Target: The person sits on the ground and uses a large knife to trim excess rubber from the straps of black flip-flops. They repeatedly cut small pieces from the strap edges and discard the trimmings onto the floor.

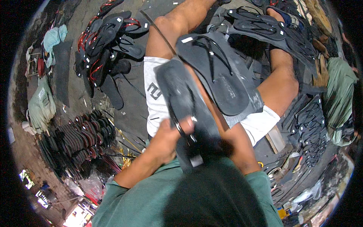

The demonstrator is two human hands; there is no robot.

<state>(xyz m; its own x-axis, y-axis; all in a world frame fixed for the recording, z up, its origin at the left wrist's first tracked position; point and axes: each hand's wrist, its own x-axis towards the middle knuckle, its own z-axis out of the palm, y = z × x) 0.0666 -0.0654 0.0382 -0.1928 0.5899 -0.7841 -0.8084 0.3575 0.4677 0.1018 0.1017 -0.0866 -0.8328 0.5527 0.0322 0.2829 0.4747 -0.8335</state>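
Note:
My left hand (168,138) is closed on a black flip-flop (177,85), its thumb pressed at the shiny strap; motion blurs the sole a little. Behind that sole runs my right forearm (211,104), and the hand at its end is hidden. A long, thin dark strip (160,36), perhaps a blade, sticks out past the toe end; what holds it cannot be seen. Across my lap lies a second black flip-flop (227,89) with a white sticker at its toe, resting on a dark grey sheet (247,81).
Finished-looking flip-flops (107,36) with red and black straps are heaped at the far left. Stacked dark soles (81,136) stand at the near left. More flip-flops (259,28) lie over my leg at the far right. Black straps (308,128) and a green sack (338,90) sit at the right.

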